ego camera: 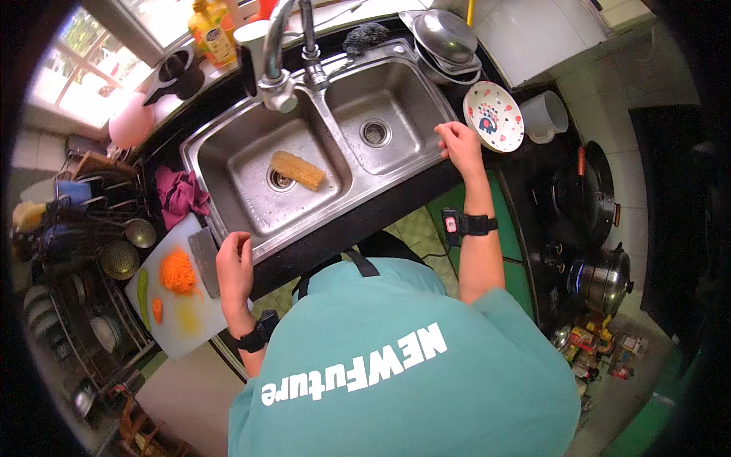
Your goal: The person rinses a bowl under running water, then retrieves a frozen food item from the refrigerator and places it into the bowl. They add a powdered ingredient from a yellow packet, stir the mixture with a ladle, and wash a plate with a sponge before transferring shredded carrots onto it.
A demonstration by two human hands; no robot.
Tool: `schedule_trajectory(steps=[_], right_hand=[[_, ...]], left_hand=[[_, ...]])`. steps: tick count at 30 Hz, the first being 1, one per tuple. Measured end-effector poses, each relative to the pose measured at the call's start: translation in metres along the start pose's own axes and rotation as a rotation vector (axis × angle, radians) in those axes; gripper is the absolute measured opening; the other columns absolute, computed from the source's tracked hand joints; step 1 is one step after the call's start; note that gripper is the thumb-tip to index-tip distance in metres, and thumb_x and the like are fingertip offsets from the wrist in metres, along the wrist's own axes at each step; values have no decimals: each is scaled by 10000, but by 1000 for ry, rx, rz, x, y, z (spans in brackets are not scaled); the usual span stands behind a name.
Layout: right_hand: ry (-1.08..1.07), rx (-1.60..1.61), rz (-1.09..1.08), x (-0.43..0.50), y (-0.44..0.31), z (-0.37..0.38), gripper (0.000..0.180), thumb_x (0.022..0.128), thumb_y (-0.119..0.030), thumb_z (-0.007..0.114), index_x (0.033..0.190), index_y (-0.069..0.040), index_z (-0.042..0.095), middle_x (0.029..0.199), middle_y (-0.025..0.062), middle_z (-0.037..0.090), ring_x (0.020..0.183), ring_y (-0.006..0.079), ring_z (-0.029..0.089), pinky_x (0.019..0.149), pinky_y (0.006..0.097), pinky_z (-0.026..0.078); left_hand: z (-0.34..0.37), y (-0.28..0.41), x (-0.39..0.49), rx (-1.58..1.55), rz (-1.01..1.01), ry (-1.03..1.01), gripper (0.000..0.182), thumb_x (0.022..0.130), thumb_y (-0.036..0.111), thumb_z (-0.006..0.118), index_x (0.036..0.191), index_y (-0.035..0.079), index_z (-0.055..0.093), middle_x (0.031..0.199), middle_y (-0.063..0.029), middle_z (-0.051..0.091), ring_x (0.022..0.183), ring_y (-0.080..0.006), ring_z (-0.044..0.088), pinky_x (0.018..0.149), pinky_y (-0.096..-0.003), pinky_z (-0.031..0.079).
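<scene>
My left hand [235, 264] hovers by the near left corner of the steel double sink [331, 123], its fingers curled and nothing seen in them. Just left of it, a wide grey knife blade [204, 260] lies on the white cutting board [171, 343]. The board also bears a heap of shredded carrot [180, 273], a carrot end [157, 310] and a long green pepper [143, 297]. My right hand [461, 147], fingers bent inward, is over the sink's right edge, close to a white bowl with an elephant print [493, 117]. A tan loofah sponge [298, 169] rests beside the left basin's drain.
The faucet [277, 68] overhangs the left basin. A purple cloth [180, 195] lies left of the sink. Pots with a metal lid [445, 31] and a white mug [545, 117] stand on the right. A wok [597, 194] and a steel pot [605, 280] are farther right. Utensils [120, 257] crowd the left.
</scene>
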State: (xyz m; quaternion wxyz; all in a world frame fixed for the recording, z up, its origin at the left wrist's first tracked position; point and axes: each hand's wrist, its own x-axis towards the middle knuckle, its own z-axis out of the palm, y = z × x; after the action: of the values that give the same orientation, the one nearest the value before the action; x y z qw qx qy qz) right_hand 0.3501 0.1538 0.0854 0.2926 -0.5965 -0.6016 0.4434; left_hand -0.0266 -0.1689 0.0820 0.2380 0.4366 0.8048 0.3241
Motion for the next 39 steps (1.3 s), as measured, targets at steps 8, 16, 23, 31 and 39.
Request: schedule_trajectory(steps=[8, 16, 23, 31, 39], right_hand=[[58, 95, 152, 40, 39, -18, 263, 916, -271, 674, 977, -16, 694, 715, 47, 645, 502, 101, 560, 466, 241, 458], [442, 1345, 548, 63, 136, -62, 657, 947, -434, 623, 1273, 103, 434, 1076, 256, 624, 828, 286, 674, 673, 343, 599], [304, 1192, 450, 95, 194, -92, 379, 1034, -218, 455, 1216, 111, 508, 1070, 282, 657, 889, 318, 695, 745, 370, 615], [65, 821, 226, 115, 241, -111, 246, 929, 58, 526, 1158, 106, 603, 1075, 137, 661, 946, 208, 638, 847, 275, 556], [152, 807, 211, 25, 192, -112, 324, 941, -89, 535, 1201, 98, 588, 1061, 159, 682, 868, 201, 644, 671, 250, 519]], left_hand=[[16, 14, 19, 32, 25, -4, 123, 920, 70, 606, 999, -24, 613, 883, -163, 638, 811, -266, 635, 757, -338, 501], [28, 22, 33, 40, -44, -50, 135, 917, 75, 611, 1012, -21, 608, 902, -170, 635, 821, -285, 634, 760, -350, 504], [48, 37, 49, 89, -12, -147, 146, 916, 74, 612, 1027, -20, 609, 913, -173, 636, 827, -273, 629, 775, -340, 502], [64, 39, 54, 110, 54, -192, 170, 885, 159, 571, 950, 10, 621, 957, -221, 652, 948, -411, 625, 812, -495, 501], [72, 22, 50, 89, 28, -179, 161, 874, 160, 569, 957, 35, 628, 917, -204, 663, 921, -404, 636, 808, -496, 512]])
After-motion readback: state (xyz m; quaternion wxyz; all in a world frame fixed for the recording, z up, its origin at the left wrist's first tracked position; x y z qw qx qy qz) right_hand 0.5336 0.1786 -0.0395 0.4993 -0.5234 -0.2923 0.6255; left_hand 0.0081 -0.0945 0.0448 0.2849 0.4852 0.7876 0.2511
